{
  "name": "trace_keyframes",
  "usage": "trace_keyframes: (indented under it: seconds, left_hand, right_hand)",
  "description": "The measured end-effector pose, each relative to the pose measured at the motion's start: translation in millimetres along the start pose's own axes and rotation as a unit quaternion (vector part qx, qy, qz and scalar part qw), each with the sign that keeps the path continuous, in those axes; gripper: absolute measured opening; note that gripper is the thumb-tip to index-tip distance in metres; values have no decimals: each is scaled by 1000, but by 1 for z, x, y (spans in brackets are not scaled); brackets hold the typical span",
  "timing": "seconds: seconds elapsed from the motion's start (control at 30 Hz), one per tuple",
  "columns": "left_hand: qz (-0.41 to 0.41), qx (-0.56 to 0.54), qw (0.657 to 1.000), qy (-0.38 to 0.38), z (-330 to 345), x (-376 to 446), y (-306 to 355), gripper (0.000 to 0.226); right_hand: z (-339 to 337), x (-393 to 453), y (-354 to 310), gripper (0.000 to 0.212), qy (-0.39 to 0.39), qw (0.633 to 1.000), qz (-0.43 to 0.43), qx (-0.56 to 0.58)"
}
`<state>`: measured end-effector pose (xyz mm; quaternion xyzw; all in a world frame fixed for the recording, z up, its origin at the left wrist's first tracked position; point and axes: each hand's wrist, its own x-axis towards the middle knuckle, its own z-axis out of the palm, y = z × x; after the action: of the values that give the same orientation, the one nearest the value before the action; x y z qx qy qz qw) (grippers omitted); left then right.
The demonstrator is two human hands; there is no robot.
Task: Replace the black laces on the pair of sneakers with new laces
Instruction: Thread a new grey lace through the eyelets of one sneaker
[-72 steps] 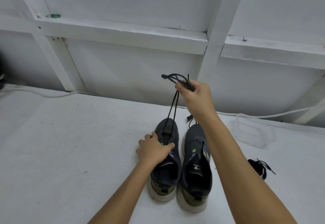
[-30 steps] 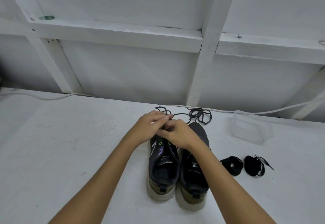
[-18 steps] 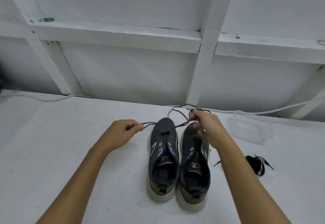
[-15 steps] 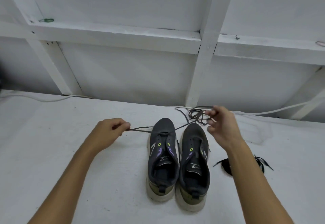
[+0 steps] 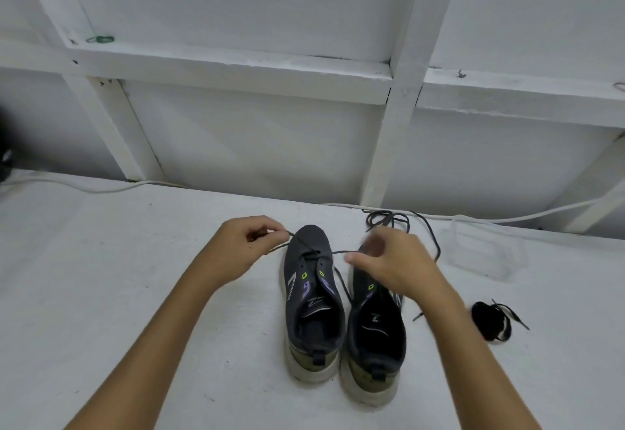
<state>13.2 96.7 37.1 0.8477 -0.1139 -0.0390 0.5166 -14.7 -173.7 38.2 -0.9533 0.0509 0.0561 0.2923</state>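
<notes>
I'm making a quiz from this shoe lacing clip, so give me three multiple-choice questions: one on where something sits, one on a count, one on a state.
1. Where does the rolled black lace bundle lie?
A. right of the sneakers
B. inside a sneaker
C. on the wall ledge

2. How many sneakers stand on the white surface?
A. one
B. two
C. three

3. What is the left hand doing?
A. lying flat
B. pinching a lace end
C. gripping a heel

Answers: 1 A, it lies on the surface past the right sneaker. 2 B, left sneaker and right sneaker stand side by side. 3 B, its fingers pinch the lace threaded through the left sneaker.
</notes>
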Motion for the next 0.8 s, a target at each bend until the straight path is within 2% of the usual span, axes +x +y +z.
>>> trace_keyframes:
  seconds: [0.07,0.17,0.23,0.3,0.37,0.5,0.57,0.67,0.7,0.77,0.8]
  left_hand:
    - [28,4,999,-32,5,5,14,8]
    - [63,46,995,-66,6,11,32,4]
    - [46,147,985,-75,-8,14,39,9]
    - [-1,271,958,-97,-28,13,44,19]
    - [-49,303,947,-92,-52,8,49,29]
    - [-64,245,967,-33,-97,-8,50,32]
    - [-55,209,976,-7,-108,-13,44,34]
    - [-44,163,985,-15,-95,-13,37,36]
    - [-39,145,988,-23,-85,-12,38,32]
    - [-28,129,991,-39,-64,-9,40,25]
    - [-20,127,990,-50,-54,-7,41,24]
  right_hand:
    - [14,10,-22,41,-23,993,-110,31]
    - [25,23,-41,12,-79,978,-176,78]
    - [30,30,-42,22,-85,978,-158,103]
    - [33,35,-37,20,-72,981,-124,128]
    - [34,39,-29,22,-47,984,-96,144]
    - [38,48,-9,18,-4,983,-2,185]
    - [41,50,-3,9,19,990,-6,140]
    - [40,44,-17,55,33,989,-114,93]
    - [39,41,-28,63,21,981,-162,107]
    - [39,36,-50,63,-6,958,-250,137]
    - [41,36,-59,56,-4,949,-281,144]
